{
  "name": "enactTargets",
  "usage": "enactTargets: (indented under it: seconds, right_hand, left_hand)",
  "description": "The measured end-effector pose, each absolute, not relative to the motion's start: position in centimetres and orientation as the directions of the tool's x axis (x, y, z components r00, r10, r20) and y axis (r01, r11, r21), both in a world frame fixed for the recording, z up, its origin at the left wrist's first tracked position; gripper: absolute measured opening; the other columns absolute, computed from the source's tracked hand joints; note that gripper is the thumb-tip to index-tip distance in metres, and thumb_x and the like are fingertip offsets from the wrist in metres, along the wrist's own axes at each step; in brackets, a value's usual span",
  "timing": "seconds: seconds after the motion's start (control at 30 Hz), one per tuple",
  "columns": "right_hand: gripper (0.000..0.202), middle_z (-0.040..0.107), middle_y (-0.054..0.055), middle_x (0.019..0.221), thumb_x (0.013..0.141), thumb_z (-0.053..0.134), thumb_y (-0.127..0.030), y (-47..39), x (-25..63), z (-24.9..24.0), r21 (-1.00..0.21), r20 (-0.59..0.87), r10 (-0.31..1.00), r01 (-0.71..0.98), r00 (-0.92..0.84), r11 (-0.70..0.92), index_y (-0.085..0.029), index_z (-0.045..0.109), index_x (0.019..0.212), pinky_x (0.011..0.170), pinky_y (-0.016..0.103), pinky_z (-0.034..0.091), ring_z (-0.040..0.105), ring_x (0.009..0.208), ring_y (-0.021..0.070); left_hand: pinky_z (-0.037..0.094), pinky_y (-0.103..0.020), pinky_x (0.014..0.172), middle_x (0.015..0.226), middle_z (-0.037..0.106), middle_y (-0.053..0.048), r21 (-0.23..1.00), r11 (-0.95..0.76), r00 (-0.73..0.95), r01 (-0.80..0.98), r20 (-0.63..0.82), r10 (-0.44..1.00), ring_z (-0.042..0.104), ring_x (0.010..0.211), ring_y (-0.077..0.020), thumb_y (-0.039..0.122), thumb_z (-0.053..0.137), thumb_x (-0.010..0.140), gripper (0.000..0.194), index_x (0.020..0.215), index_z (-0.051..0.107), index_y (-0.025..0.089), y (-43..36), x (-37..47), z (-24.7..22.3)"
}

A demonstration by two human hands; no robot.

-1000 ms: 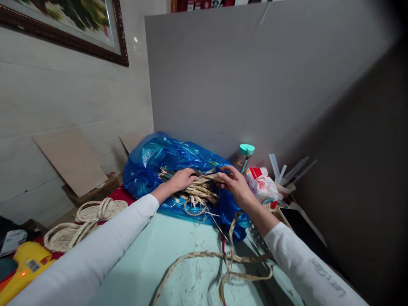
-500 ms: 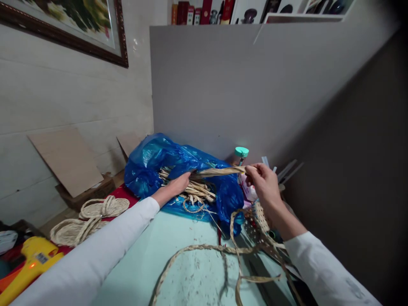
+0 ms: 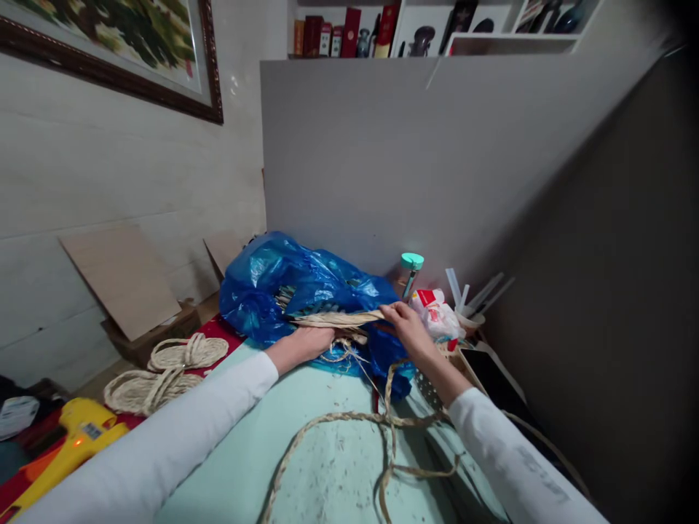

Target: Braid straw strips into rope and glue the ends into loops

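In the head view, the right hand (image 3: 411, 331) pinches one end of a pale strip (image 3: 338, 319) across the front of the blue bag (image 3: 322, 276). The left hand (image 3: 306, 342) (its hold cannot be told) is at the bag's near side.

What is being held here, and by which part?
The right hand holds a pale strip by its right end; whether the left hand grips anything cannot be told.

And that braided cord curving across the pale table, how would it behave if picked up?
The braided cord would likely droop rather than hold straight, given its curves on the table. It looks thin, so probably light. Another strand crosses it, so that might drag along.
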State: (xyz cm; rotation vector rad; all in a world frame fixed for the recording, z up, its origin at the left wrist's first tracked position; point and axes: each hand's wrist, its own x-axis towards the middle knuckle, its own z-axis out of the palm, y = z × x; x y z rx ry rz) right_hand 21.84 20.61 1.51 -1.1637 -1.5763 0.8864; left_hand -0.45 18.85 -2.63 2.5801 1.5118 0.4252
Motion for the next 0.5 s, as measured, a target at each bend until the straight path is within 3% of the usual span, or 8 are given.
enactTargets:
  seconds: [0.13,0.27,0.4,0.5]
  right_hand:
    - [0.030,0.054,0.000,0.072,0.079,0.053,-0.050,19.5,20.2,0.2,-0.910,0.192,0.964,0.335,-0.186,0.246,-0.022,0.046,0.071,0.062,0.032,0.058,0.059,0.069,0.0172]
    - [0.021,0.057,0.000,0.067,0.079,0.057,-0.039,17.3,20.6,-0.3,-0.851,0.112,0.951,0.467,-0.289,0.242,-0.022,0.050,0.071,0.056,0.028,0.052,0.057,0.060,0.0162]
    - [0.016,0.055,-0.001,0.055,0.073,0.062,-0.027,16.0,21.4,-0.1,-0.773,0.092,0.959,0.587,-0.270,0.239,-0.021,0.051,0.063,0.057,0.027,0.043,0.052,0.054,0.0158]
    - [0.014,0.057,0.000,0.060,0.077,0.059,-0.031,15.4,21.9,1.4,-0.764,0.173,0.965,0.592,-0.196,0.258,-0.021,0.054,0.069,0.062,0.030,0.043,0.054,0.060,0.0179]
  left_hand:
    - [0.049,-0.047,0.096,0.132,0.057,-0.012,0.248,-0.370,0.362,0.895,0.078,0.929,0.058,0.115,-0.0252,0.032,0.055,0.094,0.036,0.128,0.055,0.019,21.1,-0.2,-3.3]
    - [0.054,-0.042,0.086,0.122,0.060,-0.010,0.262,-0.282,0.297,0.923,-0.020,0.955,0.062,0.104,-0.0227,0.033,0.060,0.091,0.034,0.122,0.058,0.019,23.1,0.5,-3.5]
    - [0.054,-0.042,0.087,0.124,0.060,-0.010,0.279,-0.277,0.287,0.920,0.005,0.958,0.061,0.106,-0.0226,0.033,0.059,0.092,0.033,0.122,0.059,0.020,22.8,1.0,-3.3]
    - [0.054,-0.043,0.086,0.123,0.060,-0.010,0.292,-0.317,0.314,0.902,0.061,0.948,0.062,0.105,-0.0231,0.034,0.060,0.092,0.035,0.122,0.058,0.018,21.0,0.2,-2.6]
